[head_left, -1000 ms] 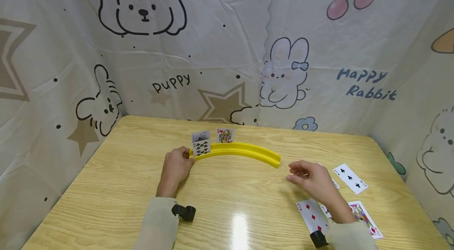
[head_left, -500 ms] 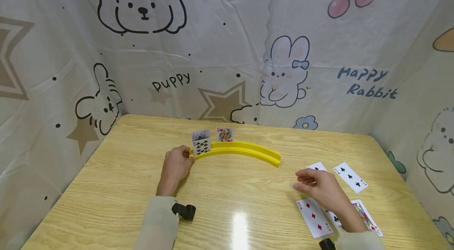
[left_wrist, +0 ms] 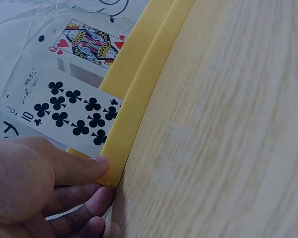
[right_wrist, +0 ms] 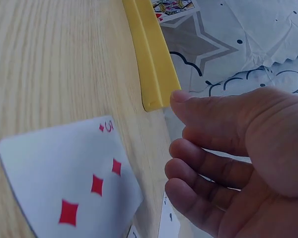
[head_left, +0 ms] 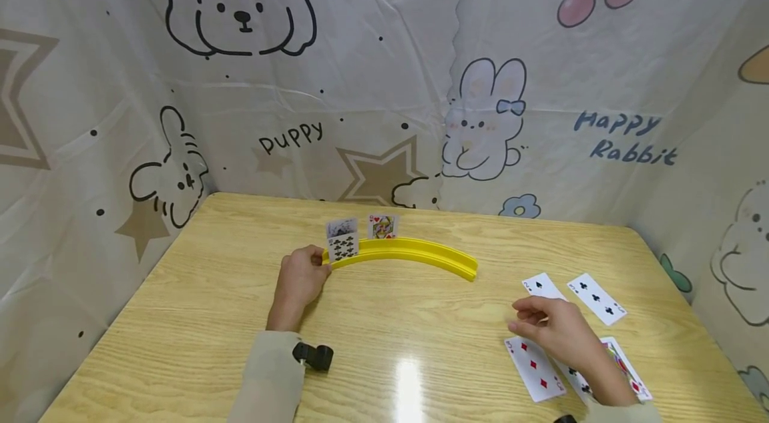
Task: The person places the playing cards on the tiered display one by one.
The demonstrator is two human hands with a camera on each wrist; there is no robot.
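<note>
My left hand (head_left: 300, 281) grips the left end of a curved yellow card holder (head_left: 414, 251), thumb and fingers round its tip. The ten of clubs (left_wrist: 72, 114) stands in the holder beside that hand. Behind it rises another card (head_left: 342, 227), mostly hidden. Farther right along the holder stands the queen of hearts (left_wrist: 89, 43). My right hand (head_left: 555, 329), fingers loosely bent and holding nothing, hovers over loose cards. Nearest it are the three of diamonds (right_wrist: 84, 173) and the two of spades (head_left: 541, 284). A club card (head_left: 573, 377) lies partly hidden beneath the wrist.
The three of clubs (head_left: 597, 298) lies at the right of the wooden table (head_left: 384, 323). A face card (head_left: 627, 369) is partly covered by the right forearm. A printed cloth (head_left: 360, 76) hangs round the table's back and sides.
My right hand has moved right and towards me, away from the holder's right end, uncovering the two of spades. The left hand keeps its grip on the holder.
</note>
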